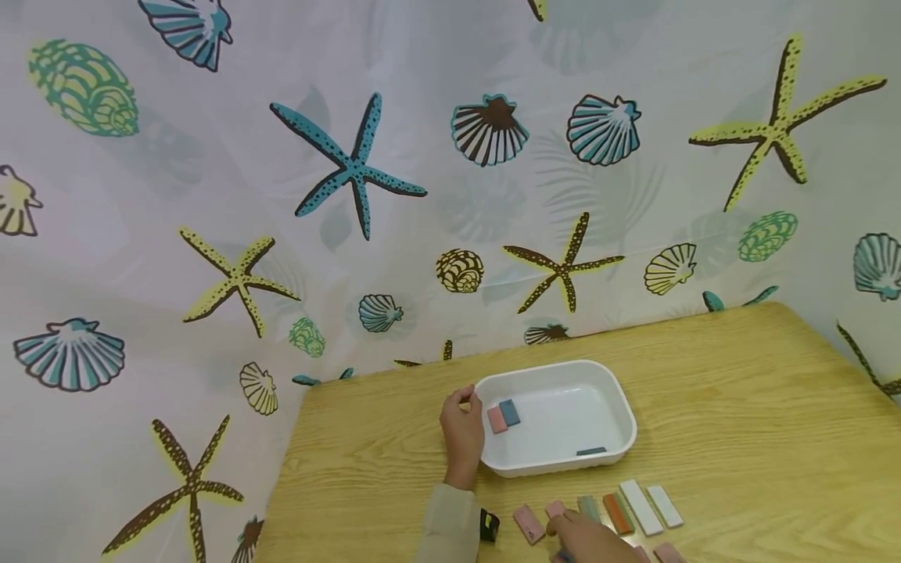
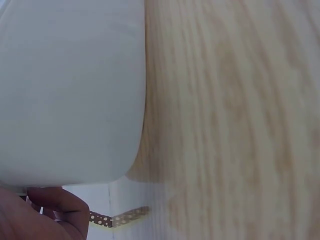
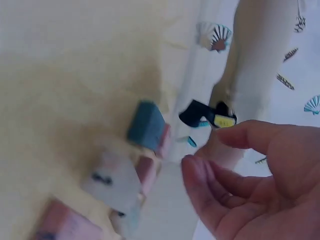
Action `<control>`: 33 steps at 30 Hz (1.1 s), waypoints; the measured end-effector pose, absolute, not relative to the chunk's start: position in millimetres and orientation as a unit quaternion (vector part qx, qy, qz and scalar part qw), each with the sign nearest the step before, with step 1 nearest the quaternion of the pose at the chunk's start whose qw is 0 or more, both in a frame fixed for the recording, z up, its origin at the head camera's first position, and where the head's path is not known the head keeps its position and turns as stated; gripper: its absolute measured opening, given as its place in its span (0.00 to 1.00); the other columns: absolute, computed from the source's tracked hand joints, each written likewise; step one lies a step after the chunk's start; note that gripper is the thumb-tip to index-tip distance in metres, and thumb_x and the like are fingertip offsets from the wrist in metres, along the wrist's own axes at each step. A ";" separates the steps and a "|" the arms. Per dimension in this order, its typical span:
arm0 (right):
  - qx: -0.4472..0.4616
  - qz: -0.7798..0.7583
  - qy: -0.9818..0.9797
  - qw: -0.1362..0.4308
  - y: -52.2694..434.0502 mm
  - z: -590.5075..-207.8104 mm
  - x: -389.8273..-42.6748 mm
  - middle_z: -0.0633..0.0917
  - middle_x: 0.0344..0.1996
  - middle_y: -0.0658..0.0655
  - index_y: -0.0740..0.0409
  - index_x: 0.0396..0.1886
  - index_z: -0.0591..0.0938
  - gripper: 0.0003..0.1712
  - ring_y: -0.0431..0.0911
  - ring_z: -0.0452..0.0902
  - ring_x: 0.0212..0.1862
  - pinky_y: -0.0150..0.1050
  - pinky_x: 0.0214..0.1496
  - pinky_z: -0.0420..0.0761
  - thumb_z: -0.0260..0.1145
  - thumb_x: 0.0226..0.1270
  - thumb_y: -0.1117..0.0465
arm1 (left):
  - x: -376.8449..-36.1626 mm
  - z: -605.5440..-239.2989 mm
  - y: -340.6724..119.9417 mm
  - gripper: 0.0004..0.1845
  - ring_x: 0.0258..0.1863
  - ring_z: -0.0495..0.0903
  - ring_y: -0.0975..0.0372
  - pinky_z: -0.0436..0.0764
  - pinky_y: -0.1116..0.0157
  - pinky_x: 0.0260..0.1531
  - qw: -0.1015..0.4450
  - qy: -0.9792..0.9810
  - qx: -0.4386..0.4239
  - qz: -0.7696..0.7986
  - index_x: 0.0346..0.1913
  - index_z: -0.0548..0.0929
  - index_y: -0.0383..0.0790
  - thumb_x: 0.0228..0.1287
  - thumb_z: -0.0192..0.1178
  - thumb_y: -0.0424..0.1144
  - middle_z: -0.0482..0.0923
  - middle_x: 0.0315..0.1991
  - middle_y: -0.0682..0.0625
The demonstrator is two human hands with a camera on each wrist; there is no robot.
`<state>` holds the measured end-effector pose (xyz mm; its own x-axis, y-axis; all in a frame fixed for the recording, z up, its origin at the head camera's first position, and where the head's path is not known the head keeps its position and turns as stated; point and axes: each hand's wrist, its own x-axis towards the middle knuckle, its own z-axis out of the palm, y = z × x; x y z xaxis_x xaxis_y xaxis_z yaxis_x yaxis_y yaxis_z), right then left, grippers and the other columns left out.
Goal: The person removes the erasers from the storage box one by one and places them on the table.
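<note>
Looking down from the head camera, a light wooden table [image 1: 704,407] stands against a curtain printed with shells and starfish [image 1: 352,164]. A white rectangular plastic tray [image 1: 563,461] sits on it, holding a pink block [image 1: 496,420] touching a blue block [image 1: 509,412] at its left end, and a dark blue block [image 1: 591,451] near its front wall. The left hand [image 1: 462,434] grips the tray's left rim, thumb curled over the edge. In front of the tray lies a row of flat pink, green, red-brown and white blocks [image 1: 619,512]; the right hand [image 1: 587,539] rests at that row, its grasp not discernible here.

The left wrist view shows the tray's white outer wall [image 2: 70,90] on the table, with a fingertip [image 2: 55,210] at its lower edge.

The blurred right wrist view shows the right hand's fingers [image 3: 225,195] loosely curled, holding nothing, just beside the blocks [image 3: 145,145].
</note>
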<state>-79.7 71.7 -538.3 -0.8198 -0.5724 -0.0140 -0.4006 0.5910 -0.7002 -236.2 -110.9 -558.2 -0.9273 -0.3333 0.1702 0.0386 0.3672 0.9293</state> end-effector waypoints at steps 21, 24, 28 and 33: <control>-0.168 -0.452 0.875 -0.048 50.8 -514.7 -176.7 0.77 0.31 0.51 0.62 0.39 0.79 0.11 0.41 0.75 0.33 0.34 0.35 0.77 0.63 0.55 0.71 | -236.5 -555.8 -111.4 0.10 0.27 0.70 0.63 0.73 0.69 0.25 0.171 -0.812 0.097 -0.549 0.45 0.83 0.36 0.64 0.56 0.34 0.77 0.36 0.50; -0.142 -0.449 0.882 -0.022 44.5 -518.6 -183.9 0.78 0.31 0.54 0.63 0.39 0.79 0.11 0.42 0.75 0.33 0.36 0.35 0.76 0.63 0.54 0.69 | -236.8 -558.6 -112.0 0.10 0.27 0.70 0.64 0.73 0.69 0.25 0.174 -0.813 0.097 -0.546 0.44 0.83 0.36 0.64 0.56 0.34 0.77 0.36 0.50; -0.119 -0.434 0.893 -0.002 39.7 -524.7 -194.1 0.78 0.31 0.57 0.64 0.38 0.79 0.11 0.44 0.74 0.33 0.39 0.36 0.75 0.63 0.53 0.69 | -237.1 -560.1 -112.6 0.09 0.26 0.70 0.64 0.73 0.69 0.25 0.175 -0.812 0.095 -0.548 0.44 0.83 0.37 0.64 0.56 0.34 0.77 0.36 0.50; -0.096 -0.410 0.907 0.005 37.7 -532.5 -212.9 0.78 0.28 0.56 0.65 0.36 0.79 0.10 0.44 0.72 0.30 0.39 0.34 0.74 0.66 0.52 0.67 | -236.5 -559.6 -113.1 0.09 0.25 0.70 0.64 0.73 0.69 0.24 0.174 -0.812 0.092 -0.550 0.44 0.83 0.37 0.64 0.56 0.34 0.77 0.37 0.50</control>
<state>-212.9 37.7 -532.5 -0.9814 -0.1792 0.0696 -0.1706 0.6451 -0.7448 -236.5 -113.1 -559.6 -0.9224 -0.3409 0.1814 0.0420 0.3784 0.9247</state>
